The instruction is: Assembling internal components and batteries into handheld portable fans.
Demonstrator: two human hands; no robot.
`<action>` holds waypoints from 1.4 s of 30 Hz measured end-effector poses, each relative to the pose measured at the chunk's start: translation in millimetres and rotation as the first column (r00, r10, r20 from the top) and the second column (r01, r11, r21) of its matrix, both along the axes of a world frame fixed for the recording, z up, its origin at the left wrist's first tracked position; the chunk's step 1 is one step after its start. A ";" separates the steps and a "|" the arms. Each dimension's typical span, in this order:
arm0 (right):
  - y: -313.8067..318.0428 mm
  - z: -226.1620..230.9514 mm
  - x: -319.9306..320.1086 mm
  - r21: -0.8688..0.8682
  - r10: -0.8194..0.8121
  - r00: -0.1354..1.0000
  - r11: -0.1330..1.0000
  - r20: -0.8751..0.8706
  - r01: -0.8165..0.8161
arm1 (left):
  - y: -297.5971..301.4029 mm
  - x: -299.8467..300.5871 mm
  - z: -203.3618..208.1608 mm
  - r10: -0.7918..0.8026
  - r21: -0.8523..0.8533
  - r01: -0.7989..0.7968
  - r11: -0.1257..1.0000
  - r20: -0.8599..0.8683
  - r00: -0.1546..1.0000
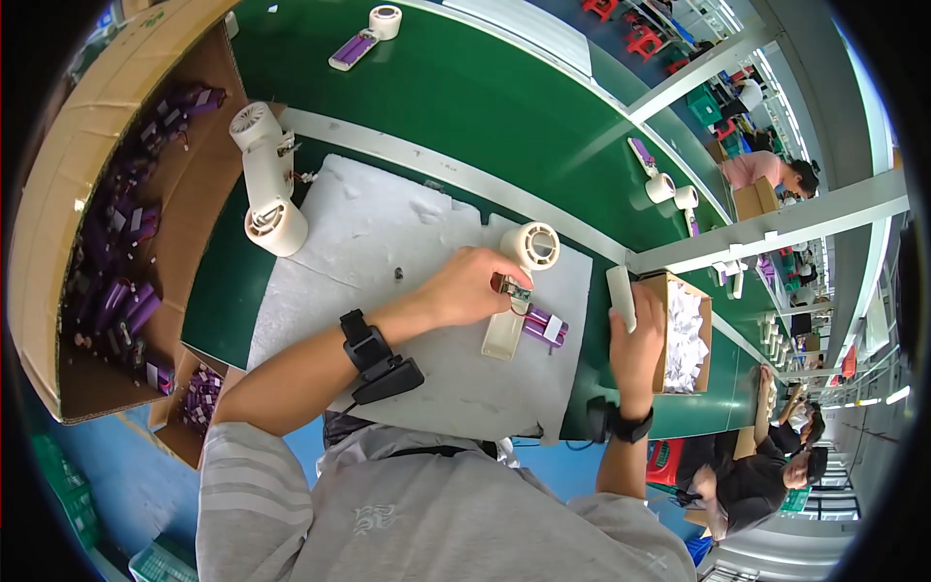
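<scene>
Cream fan (531, 244) near counter's (589, 383) near edge, open | battery pack (546, 327) outside | left hand (475, 286) pinches circuit board (514, 289) | right hand (636, 335) grips cover (621, 296)

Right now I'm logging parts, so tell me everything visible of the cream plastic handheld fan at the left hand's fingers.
The cream, plastic-looking handheld fan lies on the white foam sheet. Its round head, with a circular opening, is at the far end; its hollow handle is nearer. The left hand pinches a green circuit board where they meet; a purple battery pack lies right of the handle. Finger contact is unclear.
</scene>
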State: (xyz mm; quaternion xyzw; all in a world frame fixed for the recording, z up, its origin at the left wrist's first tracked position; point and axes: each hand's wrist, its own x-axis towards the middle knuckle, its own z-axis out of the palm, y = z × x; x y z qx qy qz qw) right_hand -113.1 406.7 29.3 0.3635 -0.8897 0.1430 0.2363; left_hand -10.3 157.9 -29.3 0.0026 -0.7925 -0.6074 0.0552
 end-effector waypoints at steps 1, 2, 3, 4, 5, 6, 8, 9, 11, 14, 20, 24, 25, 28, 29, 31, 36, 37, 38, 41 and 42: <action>-6.7 -1.3 8.3 -0.010 -0.004 1.000 1.000 -0.001 0.004 | -0.4 -1.1 2.0 0.002 -0.001 -0.002 1.000 -0.004 1.000; -11.4 -4.0 19.1 -0.040 0.170 0.966 0.985 0.197 -0.165 | 0.3 -0.4 2.2 -0.001 0.002 0.001 1.000 -0.005 1.000; -15.4 -7.5 28.2 -0.103 0.337 0.863 0.941 0.377 -0.323 | 0.6 0.8 1.9 -0.001 0.006 0.001 1.000 -0.006 1.000; -19.7 -9.6 34.0 -0.109 0.339 0.863 0.940 0.374 -0.323 | 0.5 0.7 2.6 -0.002 -0.001 0.002 1.000 -0.008 1.000; -23.7 -11.9 39.8 -0.114 0.317 0.839 0.948 0.442 -0.298 | 0.9 1.0 1.7 0.004 -0.005 -0.004 1.000 -0.041 0.999; -27.1 -13.7 44.0 -0.116 0.294 0.810 0.955 0.508 -0.274 | 1.0 1.2 0.3 0.011 -0.007 -0.011 1.000 -0.075 0.997; -31.5 -14.4 44.1 -0.118 0.281 0.768 0.958 0.576 -0.261 | -1.9 3.6 1.1 0.030 -0.010 -0.031 0.999 -0.103 0.994; -31.4 -13.4 41.3 -0.106 0.295 0.776 0.952 0.558 -0.286 | -2.9 3.6 1.6 0.027 -0.023 -0.030 0.999 -0.106 0.994; -31.1 -12.2 35.9 -0.078 0.321 0.790 0.941 0.522 -0.331 | -4.5 3.2 2.9 0.019 -0.047 -0.025 0.999 -0.111 0.994; -33.1 -14.5 31.3 -0.023 0.383 0.850 0.915 0.362 -0.403 | -6.5 2.4 3.5 0.014 -0.061 -0.021 0.998 -0.105 0.994; -31.5 -14.4 33.6 -0.049 0.381 0.879 0.922 0.285 -0.384 | -5.2 2.9 4.0 0.011 -0.087 -0.020 0.996 -0.106 0.994; -31.2 -12.4 34.6 -0.075 0.336 0.861 0.940 0.382 -0.333 | -5.6 2.9 5.1 0.005 -0.109 -0.016 0.994 -0.098 0.995; -31.9 -10.3 34.8 -0.054 0.336 0.861 0.938 0.382 -0.342 | -5.2 3.1 5.3 0.005 -0.111 -0.016 0.994 -0.101 0.995; -35.6 -3.7 34.2 -0.015 0.338 0.859 0.933 0.385 -0.360 | -5.0 3.8 5.2 0.007 -0.116 -0.019 0.993 -0.105 0.994; -36.7 -1.4 33.2 0.028 0.337 0.858 0.926 0.388 -0.377 | -4.9 3.5 4.5 0.006 -0.117 -0.019 0.993 -0.115 0.993; -39.1 1.5 31.7 0.114 0.336 0.856 0.906 0.393 -0.408 | -4.8 3.3 2.8 0.003 -0.119 -0.019 0.993 -0.136 0.991; -43.9 1.2 30.1 0.188 0.289 0.872 0.904 0.396 -0.385 | -4.5 1.4 1.7 -0.008 -0.104 -0.006 0.995 -0.135 0.991; -44.1 -1.3 26.2 0.154 0.273 0.870 0.920 0.411 -0.361 | -5.2 1.4 3.4 -0.010 -0.109 -0.004 0.994 -0.128 0.992; -43.8 -3.8 22.5 0.121 0.257 0.868 0.934 0.426 -0.336 | -6.0 1.6 5.5 -0.012 -0.114 -0.002 0.993 -0.120 0.993; -40.4 1.0 22.3 0.060 0.236 0.839 0.951 0.489 -0.303 | -6.8 2.3 8.8 -0.021 -0.114 0.008 0.993 -0.110 0.994; -38.8 4.9 24.1 0.033 0.236 0.810 0.954 0.536 -0.299 | -6.5 3.1 9.3 -0.022 -0.109 0.010 0.994 -0.106 0.994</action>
